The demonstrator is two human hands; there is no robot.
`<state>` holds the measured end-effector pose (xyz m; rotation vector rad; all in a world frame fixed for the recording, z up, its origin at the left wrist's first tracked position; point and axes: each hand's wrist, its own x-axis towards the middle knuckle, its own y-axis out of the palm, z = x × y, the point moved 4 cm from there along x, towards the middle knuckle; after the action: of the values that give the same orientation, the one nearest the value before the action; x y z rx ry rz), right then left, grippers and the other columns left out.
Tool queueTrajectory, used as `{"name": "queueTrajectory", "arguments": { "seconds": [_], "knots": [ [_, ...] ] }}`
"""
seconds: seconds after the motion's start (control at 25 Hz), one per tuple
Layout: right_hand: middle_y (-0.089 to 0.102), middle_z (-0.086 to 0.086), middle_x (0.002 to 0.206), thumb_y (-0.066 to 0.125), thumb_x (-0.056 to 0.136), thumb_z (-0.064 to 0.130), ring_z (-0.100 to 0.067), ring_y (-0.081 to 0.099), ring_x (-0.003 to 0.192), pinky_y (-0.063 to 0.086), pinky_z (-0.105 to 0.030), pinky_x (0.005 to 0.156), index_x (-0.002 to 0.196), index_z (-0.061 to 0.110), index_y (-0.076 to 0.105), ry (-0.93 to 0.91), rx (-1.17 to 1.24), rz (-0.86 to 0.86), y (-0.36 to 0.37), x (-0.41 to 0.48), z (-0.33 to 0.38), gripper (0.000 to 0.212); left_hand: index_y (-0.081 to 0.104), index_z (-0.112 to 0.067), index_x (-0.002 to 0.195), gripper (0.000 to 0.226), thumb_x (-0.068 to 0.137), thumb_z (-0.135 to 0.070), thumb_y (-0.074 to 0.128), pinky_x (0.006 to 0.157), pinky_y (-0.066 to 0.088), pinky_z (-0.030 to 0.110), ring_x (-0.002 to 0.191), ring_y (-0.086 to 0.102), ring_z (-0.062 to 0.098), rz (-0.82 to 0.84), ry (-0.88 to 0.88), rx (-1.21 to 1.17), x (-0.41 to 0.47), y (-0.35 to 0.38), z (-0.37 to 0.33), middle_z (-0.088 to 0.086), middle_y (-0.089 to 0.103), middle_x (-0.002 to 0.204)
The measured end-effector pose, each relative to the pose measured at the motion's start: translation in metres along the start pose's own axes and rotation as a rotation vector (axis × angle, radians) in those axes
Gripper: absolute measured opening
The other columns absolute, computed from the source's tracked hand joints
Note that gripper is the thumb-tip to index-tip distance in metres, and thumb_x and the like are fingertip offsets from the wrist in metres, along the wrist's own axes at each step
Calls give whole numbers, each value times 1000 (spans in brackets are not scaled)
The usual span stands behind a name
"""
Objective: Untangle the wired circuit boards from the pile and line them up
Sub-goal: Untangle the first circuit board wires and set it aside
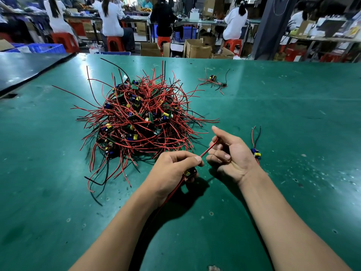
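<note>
A small circuit board (pixel 190 173) with a yellow capacitor is gripped in the curled fingers of the left hand (pixel 173 169), low in the middle of the frame, and its red wire (pixel 210 148) is pinched between that hand's thumb and forefinger. The wire is stretched up and right into the right hand (pixel 231 156), where it's hooked by loosely curled fingers, forefinger stuck out. Just behind the right wrist a second board (pixel 256 153) is laid on the green table (pixel 293 114), blue and yellow parts on it, one red and one black wire pointing away. The big pile (pixel 140 122) is heaped left of centre: tangled red wires, a few black ones, little green boards buried inside. A small cluster (pixel 214 82) is parked well apart at upper right
</note>
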<state>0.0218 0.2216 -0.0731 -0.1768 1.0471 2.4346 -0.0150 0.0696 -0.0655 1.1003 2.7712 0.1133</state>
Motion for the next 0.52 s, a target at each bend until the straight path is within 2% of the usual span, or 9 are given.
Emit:
{"name": "queueTrajectory", "arguments": {
  "seconds": [0.2, 0.36, 0.44, 0.52],
  "knots": [
    [47, 5, 61, 74, 76, 35, -3, 33, 38, 30, -15, 39, 73, 11, 72, -144, -232, -4, -1, -1, 3, 24, 72, 0, 78, 16, 89, -10, 66, 53, 49, 19, 53, 59, 13, -121, 13, -38, 3, -8, 0, 4, 62, 63],
    [60, 4, 74, 73, 81, 28, -4, 45, 47, 35, -15, 40, 92, 12, 77, -62, -427, 204, 7, -7, -12, 20, 74, -1, 83, 16, 89, -13, 67, 53, 51, 22, 55, 59, 16, -176, -6, -80, 4, -11, 2, 11, 65, 69],
    [62, 3, 73, 74, 83, 28, -4, 46, 47, 34, -15, 38, 91, 13, 77, -30, -485, 230, 10, -8, -19, 17, 74, 1, 85, 16, 89, -13, 66, 52, 49, 22, 54, 58, 15, -175, 4, -72, 4, -12, 2, 12, 63, 70],
    [57, 4, 65, 74, 81, 28, -4, 43, 44, 33, -15, 36, 86, 10, 75, -50, -463, 185, 10, -7, -19, 19, 72, 4, 83, 18, 89, -11, 66, 49, 45, 19, 50, 54, 14, -155, 7, -53, 4, -11, 1, 11, 59, 64]
  ]
}}
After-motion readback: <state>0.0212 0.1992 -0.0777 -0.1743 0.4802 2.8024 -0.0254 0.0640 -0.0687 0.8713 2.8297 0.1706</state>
